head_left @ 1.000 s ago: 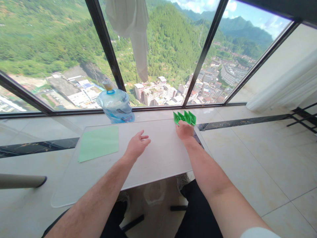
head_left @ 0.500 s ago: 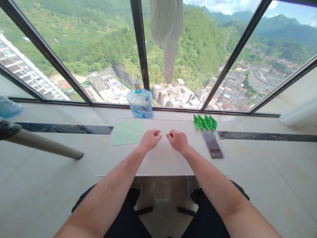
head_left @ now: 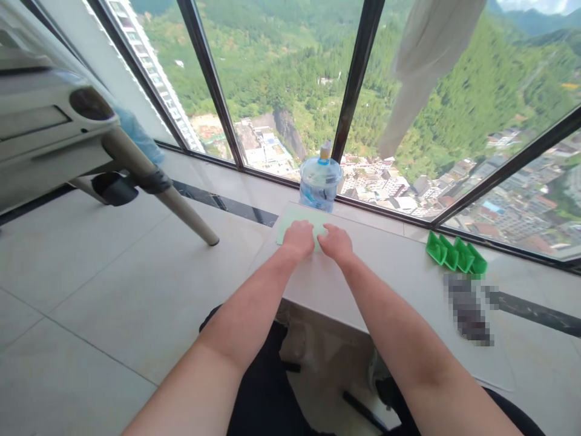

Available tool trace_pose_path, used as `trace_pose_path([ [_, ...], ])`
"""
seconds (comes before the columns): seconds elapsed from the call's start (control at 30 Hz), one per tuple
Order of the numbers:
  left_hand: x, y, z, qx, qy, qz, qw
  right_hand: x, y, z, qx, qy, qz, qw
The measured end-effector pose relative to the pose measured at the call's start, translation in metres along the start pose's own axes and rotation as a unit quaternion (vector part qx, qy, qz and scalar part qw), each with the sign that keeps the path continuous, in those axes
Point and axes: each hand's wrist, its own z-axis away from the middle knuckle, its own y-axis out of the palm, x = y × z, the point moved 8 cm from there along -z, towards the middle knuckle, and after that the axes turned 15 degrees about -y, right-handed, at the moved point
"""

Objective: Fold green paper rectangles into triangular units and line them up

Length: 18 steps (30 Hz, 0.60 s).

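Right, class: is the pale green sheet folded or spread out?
Spread out, it seems: the pale green sheet lies flat on the table, with no fold visible; the left hand and right hand hide part.

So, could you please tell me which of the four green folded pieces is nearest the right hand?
The leftmost green piece, at the window-side end of the row; the other three follow to its right, each farther from the right hand.

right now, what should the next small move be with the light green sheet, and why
Probably draw the light green sheet slightly nearer the body: the left hand and right hand are both at it, it lies toward the far side of the white table, and the surface on its near side looks bare.
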Motion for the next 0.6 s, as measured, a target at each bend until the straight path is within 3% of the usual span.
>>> trace_pose_path([
  [0.2,0.0083,0.0024,-0.0037,0.032,-0.005,-0.023,0.999,0.0063,0.0088,-0.0032,0.012,0.004,0.041,0.999],
  [0.6,0.0066,0.0009,-0.0038,0.036,0.002,-0.016,0.999,0.0011,0.0073,-0.0036,-0.048,0.018,-0.031,0.998],
])
